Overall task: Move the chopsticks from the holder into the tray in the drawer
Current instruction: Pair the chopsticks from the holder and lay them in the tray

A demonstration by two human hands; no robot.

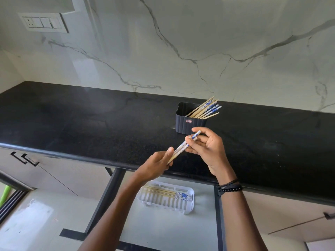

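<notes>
A pair of wooden chopsticks with blue-and-white patterned ends [183, 146] is held above the counter's front edge. My left hand [155, 164] pinches the plain tips; my right hand [208, 147] grips the patterned ends. Behind them a black ribbed holder [184, 124] stands on the black countertop [90, 124] with several more chopsticks [206, 109] leaning out to the right. Below the counter the drawer [163, 225] stands pulled out, and a white slotted tray [181, 207] in it holds a few chopsticks [163, 192] lying flat along its far side.
A marble-patterned wall with a switch plate [43, 22] rises behind the counter. Cabinet fronts with black handles [25, 158] flank the drawer on the left, and another handle [329, 215] sits at the right. The drawer's black frame rails [218, 214] run along both sides.
</notes>
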